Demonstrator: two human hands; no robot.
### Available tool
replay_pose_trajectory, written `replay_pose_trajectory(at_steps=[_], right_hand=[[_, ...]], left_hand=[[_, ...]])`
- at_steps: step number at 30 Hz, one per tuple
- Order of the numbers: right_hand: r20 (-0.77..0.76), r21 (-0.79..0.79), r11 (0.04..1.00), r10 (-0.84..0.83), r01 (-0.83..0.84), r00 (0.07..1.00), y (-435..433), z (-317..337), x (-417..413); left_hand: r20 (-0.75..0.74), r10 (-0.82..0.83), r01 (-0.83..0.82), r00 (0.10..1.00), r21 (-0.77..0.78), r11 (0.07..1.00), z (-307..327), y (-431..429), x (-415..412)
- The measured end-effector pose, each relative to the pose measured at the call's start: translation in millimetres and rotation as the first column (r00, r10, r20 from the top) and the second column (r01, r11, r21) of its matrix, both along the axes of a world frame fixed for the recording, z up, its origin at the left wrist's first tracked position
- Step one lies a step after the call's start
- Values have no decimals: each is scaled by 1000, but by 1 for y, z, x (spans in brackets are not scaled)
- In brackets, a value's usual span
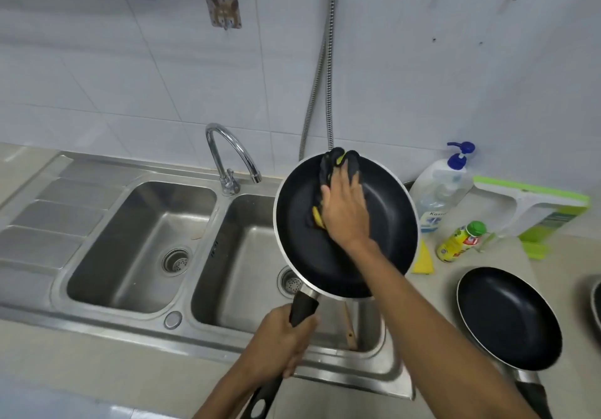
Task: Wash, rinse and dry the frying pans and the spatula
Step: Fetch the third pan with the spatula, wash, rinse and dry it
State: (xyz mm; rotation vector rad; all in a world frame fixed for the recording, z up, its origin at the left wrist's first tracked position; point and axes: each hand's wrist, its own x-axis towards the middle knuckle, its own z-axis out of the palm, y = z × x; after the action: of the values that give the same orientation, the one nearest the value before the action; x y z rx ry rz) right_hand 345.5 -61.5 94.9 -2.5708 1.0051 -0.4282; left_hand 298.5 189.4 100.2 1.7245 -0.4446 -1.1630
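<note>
1. Centrally, a large black frying pan (383,223) with a pale rim was held tilted above the right basin of a double steel sink (130,295), its inside facing the camera.
2. Left hand (279,342), lower centre of the frame, was wrapped around the pan's black handle (302,309), fingers curled tight and pressed together on it; the handle's end stuck out below the wrist.
3. Right hand (346,213) lay flat inside the pan, fingers close together and pressing a dark cloth with yellow patches (328,168) against the pan's surface; the cloth bunched up to the pan's upper rim.
4. Second frying pan (509,319), smaller and also black inside, sat on the counter at lower right of the frame, well apart from the held one.
5. A wooden piece (350,331), possibly the spatula's handle, stood in the right basin beneath the held pan; too hidden to confirm.
6. Chrome tap (227,155) curved over the divide between basins, no water visible from it.
7. On the counter to the right of the held pan: a pump bottle with blue top (445,184), a small yellow bottle with green cap (461,241) lying tilted, and a yellow sponge (422,262) partly behind the pan's rim.
8. A green-and-white box (553,210) rested further right against the tiled wall.
</note>
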Motion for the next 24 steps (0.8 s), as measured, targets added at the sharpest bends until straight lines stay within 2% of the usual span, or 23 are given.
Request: replay_pose_trajectory(at_steps=[3, 6, 10, 16, 18, 20, 22, 24], right_hand=[[-168, -131, 988, 53, -75, 984, -33, -36, -57], [-207, -34, 989, 133, -143, 969, 12, -58, -109], [-71, 251, 956, 177, -154, 982, 95, -36, -128], [153, 290, 899, 295, -328, 943, 92, -8, -157], [228, 292, 919, 201, -264, 953, 77, -1, -182], [235, 213, 969, 75, -127, 969, 61, -4, -217], [151, 109, 994, -40, 23, 988, 52, -28, -252], [-53, -25, 992, -126, 125, 991, 60, -70, -285]], left_hand=[[-41, 41, -43, 998, -37, 998, -1, 4, 13], [-55, 48, -50, 997, -35, 998, -6, 3, 17], [-72, 41, -41, 997, 8, 999, -14, -2, 8], [-204, 134, -120, 970, 81, 990, -24, -4, -10], [-215, 167, -154, 962, 77, 985, -28, -2, -14], [-202, 180, -167, 963, 78, 983, -33, 1, -15], [-191, 179, -165, 965, 89, 982, -35, 5, -17], [-191, 170, -158, 967, 79, 984, -34, 9, -21]])
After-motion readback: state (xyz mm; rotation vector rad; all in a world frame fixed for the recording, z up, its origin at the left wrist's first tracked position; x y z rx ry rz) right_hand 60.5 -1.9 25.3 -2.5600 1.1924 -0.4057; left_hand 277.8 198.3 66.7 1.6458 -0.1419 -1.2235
